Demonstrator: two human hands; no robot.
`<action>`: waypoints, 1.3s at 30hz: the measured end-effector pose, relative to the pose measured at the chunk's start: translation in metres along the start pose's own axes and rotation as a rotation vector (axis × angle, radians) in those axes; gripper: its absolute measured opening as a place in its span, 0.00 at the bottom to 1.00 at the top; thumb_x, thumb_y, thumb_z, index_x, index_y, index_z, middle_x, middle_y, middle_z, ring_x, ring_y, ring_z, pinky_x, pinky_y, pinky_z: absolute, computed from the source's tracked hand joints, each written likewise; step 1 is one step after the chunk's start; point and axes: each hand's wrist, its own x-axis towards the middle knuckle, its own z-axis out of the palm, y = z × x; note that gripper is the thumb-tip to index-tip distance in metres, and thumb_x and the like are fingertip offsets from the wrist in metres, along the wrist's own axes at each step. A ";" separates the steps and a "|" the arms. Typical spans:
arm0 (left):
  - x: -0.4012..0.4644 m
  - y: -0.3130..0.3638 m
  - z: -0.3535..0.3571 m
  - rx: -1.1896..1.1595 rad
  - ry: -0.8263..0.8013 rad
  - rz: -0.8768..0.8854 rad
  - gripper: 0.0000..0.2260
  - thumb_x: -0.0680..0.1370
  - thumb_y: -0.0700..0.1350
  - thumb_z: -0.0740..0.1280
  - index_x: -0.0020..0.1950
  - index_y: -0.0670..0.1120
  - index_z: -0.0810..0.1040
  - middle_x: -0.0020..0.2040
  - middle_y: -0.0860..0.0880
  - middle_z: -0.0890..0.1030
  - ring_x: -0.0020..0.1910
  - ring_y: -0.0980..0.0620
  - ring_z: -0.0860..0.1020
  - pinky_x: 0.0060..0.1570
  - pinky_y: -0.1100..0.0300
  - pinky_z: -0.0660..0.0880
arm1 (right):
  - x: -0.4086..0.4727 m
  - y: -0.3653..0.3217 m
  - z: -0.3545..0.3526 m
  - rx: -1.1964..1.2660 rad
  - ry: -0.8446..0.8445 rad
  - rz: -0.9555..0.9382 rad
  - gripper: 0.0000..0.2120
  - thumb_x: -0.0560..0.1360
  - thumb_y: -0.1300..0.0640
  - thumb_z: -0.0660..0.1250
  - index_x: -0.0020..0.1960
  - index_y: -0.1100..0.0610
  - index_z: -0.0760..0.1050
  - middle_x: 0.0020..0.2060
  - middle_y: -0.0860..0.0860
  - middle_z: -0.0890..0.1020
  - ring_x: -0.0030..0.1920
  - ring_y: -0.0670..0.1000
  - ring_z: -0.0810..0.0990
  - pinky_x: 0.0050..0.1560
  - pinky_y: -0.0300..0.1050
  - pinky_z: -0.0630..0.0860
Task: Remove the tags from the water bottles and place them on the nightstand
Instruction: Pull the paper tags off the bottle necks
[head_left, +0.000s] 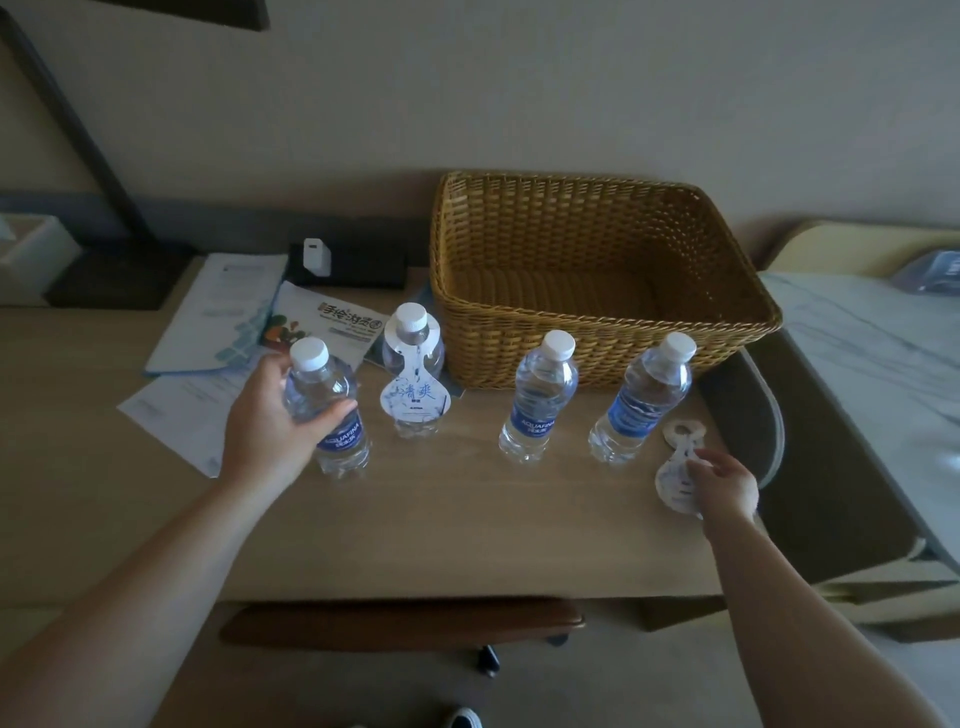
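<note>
One paper tag (413, 387) remains, hanging on the bottle neck just right of my left grip (275, 415), which wraps a full bottle (328, 410). My right grip (719, 486) pinches a loose tag (675, 475) against the worktop (441, 509). Flimsy card, I judge: lift by its collar.

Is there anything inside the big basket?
No, the wicker basket shows only its bare woven bottom, and all four bottles stand outside it on the table.

4 btls (537, 400), 2 tags (414, 395), 1 basket (597, 332)
</note>
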 end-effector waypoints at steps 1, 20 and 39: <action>0.000 0.000 0.000 0.002 0.002 0.003 0.26 0.66 0.54 0.77 0.58 0.50 0.70 0.51 0.53 0.76 0.48 0.50 0.76 0.46 0.53 0.73 | -0.001 0.001 0.001 -0.041 0.034 -0.014 0.13 0.75 0.57 0.67 0.59 0.55 0.79 0.54 0.58 0.82 0.53 0.58 0.80 0.52 0.49 0.77; 0.000 0.002 -0.009 -0.043 -0.059 0.045 0.25 0.68 0.52 0.77 0.59 0.47 0.70 0.53 0.52 0.77 0.51 0.51 0.75 0.49 0.53 0.74 | -0.146 -0.018 0.035 -0.039 -0.031 -0.517 0.13 0.73 0.57 0.70 0.57 0.54 0.76 0.50 0.49 0.79 0.51 0.51 0.79 0.51 0.47 0.73; 0.010 0.013 -0.031 -0.164 -0.103 0.099 0.38 0.70 0.50 0.75 0.75 0.44 0.61 0.71 0.44 0.70 0.68 0.48 0.69 0.60 0.57 0.70 | -0.223 -0.190 0.177 -0.187 -0.349 -0.916 0.17 0.73 0.51 0.70 0.59 0.57 0.77 0.55 0.52 0.77 0.54 0.51 0.76 0.49 0.41 0.71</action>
